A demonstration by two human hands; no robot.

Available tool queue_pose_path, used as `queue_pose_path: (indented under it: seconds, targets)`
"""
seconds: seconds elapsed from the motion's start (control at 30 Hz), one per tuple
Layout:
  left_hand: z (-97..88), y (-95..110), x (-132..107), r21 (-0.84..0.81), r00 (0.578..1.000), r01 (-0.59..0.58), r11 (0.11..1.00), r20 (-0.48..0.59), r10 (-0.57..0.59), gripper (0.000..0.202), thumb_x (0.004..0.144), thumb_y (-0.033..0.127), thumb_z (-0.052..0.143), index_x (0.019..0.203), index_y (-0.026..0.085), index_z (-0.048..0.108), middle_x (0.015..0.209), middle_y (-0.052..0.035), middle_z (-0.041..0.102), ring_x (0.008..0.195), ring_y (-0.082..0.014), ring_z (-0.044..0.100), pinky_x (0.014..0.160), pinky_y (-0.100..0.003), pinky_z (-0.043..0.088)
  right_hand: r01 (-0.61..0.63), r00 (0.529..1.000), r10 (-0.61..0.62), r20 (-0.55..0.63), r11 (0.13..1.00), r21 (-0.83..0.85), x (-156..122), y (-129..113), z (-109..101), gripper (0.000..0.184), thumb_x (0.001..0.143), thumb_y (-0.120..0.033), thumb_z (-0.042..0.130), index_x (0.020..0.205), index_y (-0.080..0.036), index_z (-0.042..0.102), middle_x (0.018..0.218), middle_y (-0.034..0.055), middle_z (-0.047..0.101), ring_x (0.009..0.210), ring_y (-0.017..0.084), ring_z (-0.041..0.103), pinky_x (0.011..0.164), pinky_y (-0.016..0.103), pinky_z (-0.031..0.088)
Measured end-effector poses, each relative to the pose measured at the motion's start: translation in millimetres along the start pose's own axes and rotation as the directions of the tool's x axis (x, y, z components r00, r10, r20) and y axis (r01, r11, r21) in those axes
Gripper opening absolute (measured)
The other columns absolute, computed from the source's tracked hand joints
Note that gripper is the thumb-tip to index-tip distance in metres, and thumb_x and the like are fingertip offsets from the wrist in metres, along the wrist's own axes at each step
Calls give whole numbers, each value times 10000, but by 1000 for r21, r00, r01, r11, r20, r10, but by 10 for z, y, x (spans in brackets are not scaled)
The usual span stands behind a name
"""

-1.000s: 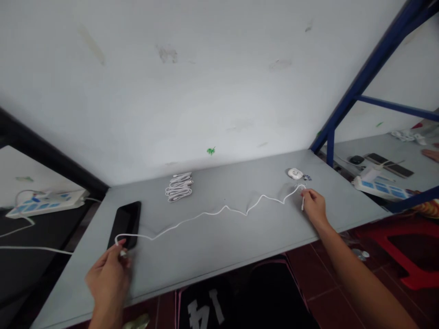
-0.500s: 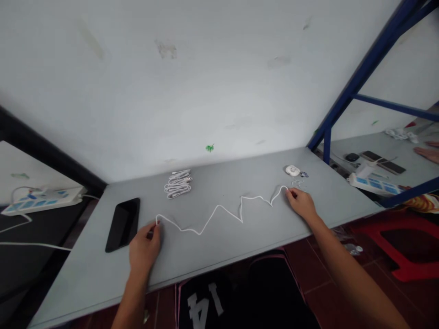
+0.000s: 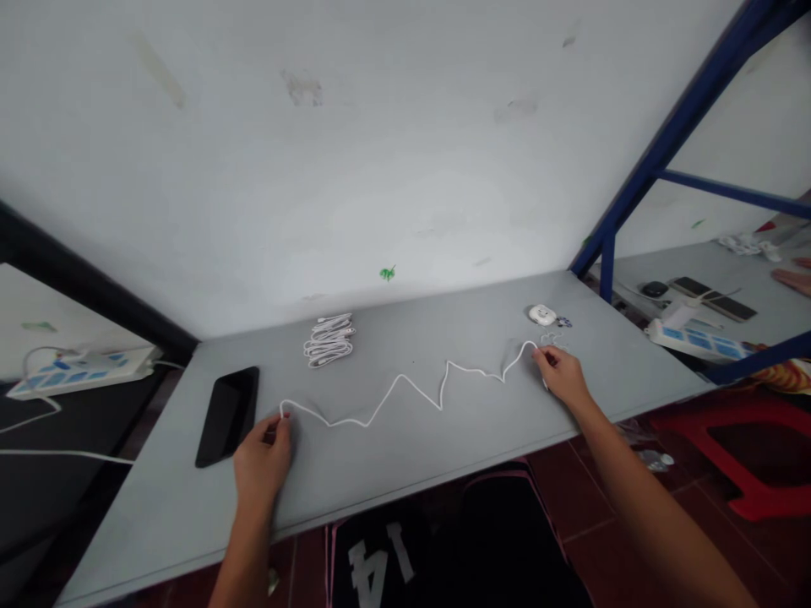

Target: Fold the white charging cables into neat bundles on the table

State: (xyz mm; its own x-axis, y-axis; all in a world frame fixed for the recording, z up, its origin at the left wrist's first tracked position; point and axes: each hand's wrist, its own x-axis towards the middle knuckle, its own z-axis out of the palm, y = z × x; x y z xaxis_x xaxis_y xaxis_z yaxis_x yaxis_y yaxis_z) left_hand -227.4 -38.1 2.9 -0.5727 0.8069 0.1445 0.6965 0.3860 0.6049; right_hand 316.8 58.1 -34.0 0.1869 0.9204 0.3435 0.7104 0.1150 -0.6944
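Note:
A thin white cable lies in zigzag bends across the grey table. Its left end is pinched between the thumb and fingers of my left hand, just right of a black phone. At the other end, my right hand grips the cable the same way, with a short white tip showing below the fingers. Several coiled white cables rest in a row near the wall. A white rounded case with a small dark charm sits beyond my right hand.
Blue metal posts frame the right end of the table. Past them are a power strip and another person's hand. A second power strip lies at left. A red stool stands on the floor at right.
My left hand has shifted slightly left and toward me, and my right hand slightly right. The cable between them is drawn out a little wider.

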Motion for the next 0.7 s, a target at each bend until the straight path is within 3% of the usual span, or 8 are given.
queue_pose_path:
  seconds: [0.27, 0.37, 0.47, 0.5, 0.57, 0.63, 0.7]
  targets:
    - [-2, -57, 18, 14, 1000, 10, 1000, -21, -10, 348, 761, 465, 544, 877, 194, 729, 733, -45, 706, 712, -227, 641, 653, -304, 454, 11, 1000, -11, 5, 1000, 9, 27, 38, -4, 447, 883, -572, 506, 672, -191, 610, 622, 21, 585, 589, 177, 532, 587, 300, 412]
    - [76, 55, -47, -64, 1000, -26, 998, -2, 26, 342, 783, 460, 544, 886, 180, 713, 710, -38, 687, 657, -204, 622, 623, -297, 458, 154, 988, -154, -16, 967, 201, -28, -126, 25, 379, 901, -494, 534, 664, -201, 572, 859, 80, 670, 780, 207, 620, 710, 330, 491]
    - [231, 331, -213, -242, 979, -195, 951, 15, 204, 293, 842, 423, 531, 890, 175, 679, 769, -37, 686, 635, -169, 599, 615, -281, 486, 358, 911, -408, 59, 853, 379, -177, -508, 120, 283, 932, -335, 526, 679, -210, 535, 1085, 111, 681, 1006, 232, 632, 884, 398, 506]
    - [285, 441, -283, -286, 953, -292, 913, -10, 302, 263, 861, 398, 529, 887, 177, 670, 827, -49, 691, 686, -170, 615, 635, -277, 499, 425, 855, -507, 108, 805, 415, -240, -663, 161, 240, 925, -285, 533, 696, -211, 542, 1119, 114, 678, 1057, 239, 623, 917, 417, 504]
    - [376, 644, -424, -335, 861, -496, 801, -67, 505, 196, 884, 332, 543, 890, 180, 666, 920, -76, 691, 841, -186, 642, 737, -294, 526, 530, 725, -660, 198, 717, 452, -362, -959, 239, 175, 890, -204, 567, 716, -214, 550, 1158, 118, 670, 1135, 253, 598, 959, 432, 497]
    - [426, 784, -542, -335, 740, -645, 687, -50, 671, 159, 906, 249, 540, 954, 193, 681, 987, -87, 690, 939, -189, 642, 844, -324, 529, 590, 608, -742, 282, 660, 465, -459, -1178, 303, 134, 874, -164, 578, 751, -216, 575, 1146, 115, 676, 1114, 240, 614, 961, 414, 509]
    - [437, 841, -616, -325, 593, -759, 564, 13, 805, 194, 912, 173, 531, 1003, 217, 696, 1053, -89, 695, 1000, -188, 633, 887, -342, 521, 644, 507, -782, 364, 624, 444, -521, -1285, 350, 88, 891, -161, 568, 839, -212, 617, 1111, 106, 689, 1072, 218, 633, 969, 401, 512]
